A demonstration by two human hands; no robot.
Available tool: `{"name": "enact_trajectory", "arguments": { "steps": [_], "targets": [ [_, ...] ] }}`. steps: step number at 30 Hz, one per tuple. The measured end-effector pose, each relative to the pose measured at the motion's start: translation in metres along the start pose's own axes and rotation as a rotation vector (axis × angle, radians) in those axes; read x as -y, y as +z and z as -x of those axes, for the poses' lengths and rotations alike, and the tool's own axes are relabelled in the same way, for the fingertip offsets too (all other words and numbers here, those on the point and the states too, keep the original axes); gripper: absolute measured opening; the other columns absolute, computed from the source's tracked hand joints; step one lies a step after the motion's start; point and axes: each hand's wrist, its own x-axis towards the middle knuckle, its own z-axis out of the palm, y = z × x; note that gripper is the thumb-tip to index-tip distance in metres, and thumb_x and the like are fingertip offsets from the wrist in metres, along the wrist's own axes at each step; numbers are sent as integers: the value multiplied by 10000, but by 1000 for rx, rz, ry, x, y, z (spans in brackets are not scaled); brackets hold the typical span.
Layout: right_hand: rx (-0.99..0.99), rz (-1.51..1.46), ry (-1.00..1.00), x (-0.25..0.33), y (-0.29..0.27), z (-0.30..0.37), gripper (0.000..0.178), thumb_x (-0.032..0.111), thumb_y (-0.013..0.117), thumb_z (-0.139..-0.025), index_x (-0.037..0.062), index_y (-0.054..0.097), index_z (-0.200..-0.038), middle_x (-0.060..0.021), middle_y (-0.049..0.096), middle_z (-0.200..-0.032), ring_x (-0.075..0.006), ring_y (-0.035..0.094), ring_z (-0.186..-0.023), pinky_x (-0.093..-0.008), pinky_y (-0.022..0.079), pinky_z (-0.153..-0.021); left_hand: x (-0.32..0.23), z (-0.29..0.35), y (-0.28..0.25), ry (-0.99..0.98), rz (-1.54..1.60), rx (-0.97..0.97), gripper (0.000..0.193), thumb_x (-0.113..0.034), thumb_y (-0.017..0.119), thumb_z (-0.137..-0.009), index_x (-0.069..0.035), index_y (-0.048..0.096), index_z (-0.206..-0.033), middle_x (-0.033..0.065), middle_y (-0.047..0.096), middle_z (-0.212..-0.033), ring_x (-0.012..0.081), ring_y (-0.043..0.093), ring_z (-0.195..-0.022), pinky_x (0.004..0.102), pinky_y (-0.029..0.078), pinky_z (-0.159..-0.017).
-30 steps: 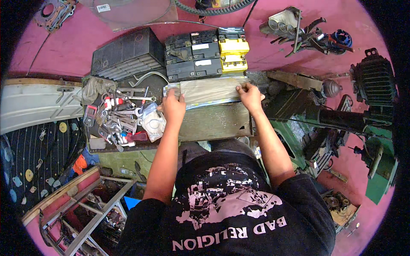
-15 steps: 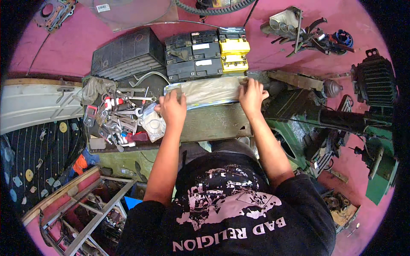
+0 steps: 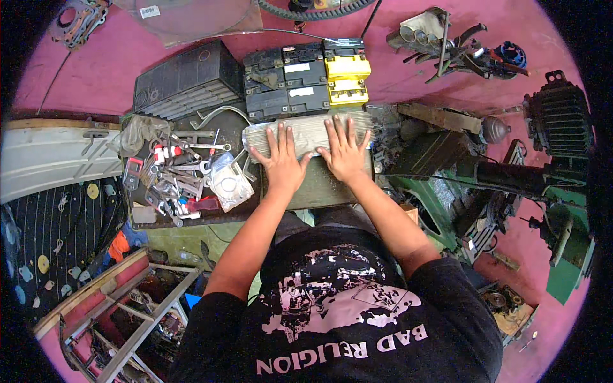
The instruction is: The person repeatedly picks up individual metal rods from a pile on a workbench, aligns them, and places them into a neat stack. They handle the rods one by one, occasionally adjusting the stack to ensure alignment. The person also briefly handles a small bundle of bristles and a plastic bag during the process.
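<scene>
A long, flat, pale beige bundle (image 3: 311, 131) lies crosswise on the wooden bench (image 3: 310, 188), in front of a row of batteries. Fine lengthwise ridges show through its surface, and its edges look wrapped in clear or bluish film. I cannot make out what is inside. My left hand (image 3: 283, 159) rests palm down on its left-middle part with the fingers spread. To the right of it, my right hand (image 3: 345, 150) lies flat on the bundle too, fingers apart and pointing away from me. The two thumbs come close together near the front edge.
Black and yellow batteries (image 3: 348, 69) stand behind, beside a ribbed dark case (image 3: 188, 83). Spanners (image 3: 191, 167) and other tools crowd the bench's left, next to a clear plastic packet (image 3: 230, 184). A green machine (image 3: 424, 210) stands at right; a metal frame (image 3: 150, 325) lies lower left.
My hands have moved from the bundle's two ends inward onto its top, and the fingers have gone from curled to spread flat. Ridges now show in the surface, which looked smoother before.
</scene>
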Motion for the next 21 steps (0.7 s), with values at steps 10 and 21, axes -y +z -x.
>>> {"name": "enact_trajectory", "arguments": {
  "steps": [10, 21],
  "targets": [
    [-15, 3, 41, 1, -2, -14, 711, 611, 369, -983, 256, 213, -1579, -8, 175, -1650, -323, 73, -1528, -742, -34, -1104, 0, -11, 7, -32, 51, -34, 872, -655, 417, -935, -80, 242, -1567, 56, 126, -1663, 347, 29, -1530, 821, -46, -1032],
    [1, -17, 60, 4, -5, -11, 717, 600, 387, -983, 245, 211, -1580, -10, 195, -1645, -335, 78, -1527, -741, -39, -1103, -2, -9, 5, -60, 75, 0, 887, -644, 443, -934, -82, 199, -1576, 48, 90, -1669, 360, -46, -1528, 844, -70, -994]
  ]
}}
